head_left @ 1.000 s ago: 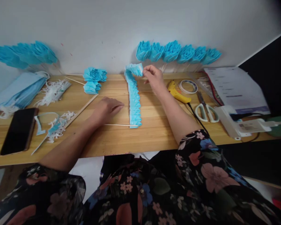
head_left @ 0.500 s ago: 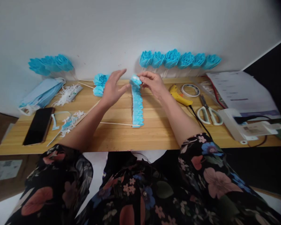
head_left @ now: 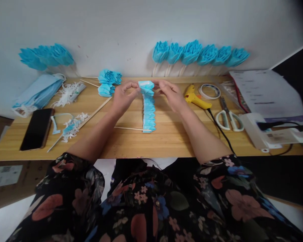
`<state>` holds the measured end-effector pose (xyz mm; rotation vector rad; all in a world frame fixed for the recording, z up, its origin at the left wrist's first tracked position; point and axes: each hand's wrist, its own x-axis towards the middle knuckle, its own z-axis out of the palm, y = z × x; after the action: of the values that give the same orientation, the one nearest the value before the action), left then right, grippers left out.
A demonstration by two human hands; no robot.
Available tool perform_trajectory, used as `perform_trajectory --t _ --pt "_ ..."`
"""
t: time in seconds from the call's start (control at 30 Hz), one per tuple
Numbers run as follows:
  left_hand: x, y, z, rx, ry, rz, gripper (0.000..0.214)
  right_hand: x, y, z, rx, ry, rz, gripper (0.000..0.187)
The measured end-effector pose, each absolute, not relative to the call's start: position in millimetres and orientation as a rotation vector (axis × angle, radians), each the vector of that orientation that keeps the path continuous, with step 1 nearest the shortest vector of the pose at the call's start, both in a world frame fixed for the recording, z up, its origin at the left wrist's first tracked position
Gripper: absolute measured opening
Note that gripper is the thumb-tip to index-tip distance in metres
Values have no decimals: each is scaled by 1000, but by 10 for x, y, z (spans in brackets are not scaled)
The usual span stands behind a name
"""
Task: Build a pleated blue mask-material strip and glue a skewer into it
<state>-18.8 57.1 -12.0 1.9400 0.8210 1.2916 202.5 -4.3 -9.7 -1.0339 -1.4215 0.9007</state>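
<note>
A long strip of folded light-blue petals (head_left: 148,112) lies on the wooden table (head_left: 166,141), running away from me, its near end on a thin wooden stick (head_left: 128,128). My left hand (head_left: 123,97) and my right hand (head_left: 169,94) both pinch the far end of the strip, which is folded back into a small roll between my fingertips. The two hands face each other across the strip.
Finished blue paper roses (head_left: 199,53) lean on the wall at the back; more (head_left: 46,55) at the left. Two loose roses (head_left: 107,82), blue masks (head_left: 36,92), white ear-loop scraps (head_left: 68,94), a phone (head_left: 36,129), a yellow glue gun (head_left: 195,97), tape (head_left: 209,90), scissors (head_left: 227,119), papers (head_left: 262,94) and a power strip (head_left: 262,134) lie around.
My left hand rose from the table beside the stick and took hold of the strip's far end. My right hand kept its pinch and folded that end towards me.
</note>
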Motion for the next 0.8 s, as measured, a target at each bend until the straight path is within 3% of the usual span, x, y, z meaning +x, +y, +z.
perform_trajectory --t 0.33,0.8 --pt "-139 434 -104 1851 855 1206 11 1943 -30 -125 -1121 -1624 720 30" --pt "-133 436 -127 1753 715 1128 27 1894 -49 -87 -1151 -1650 679 26"
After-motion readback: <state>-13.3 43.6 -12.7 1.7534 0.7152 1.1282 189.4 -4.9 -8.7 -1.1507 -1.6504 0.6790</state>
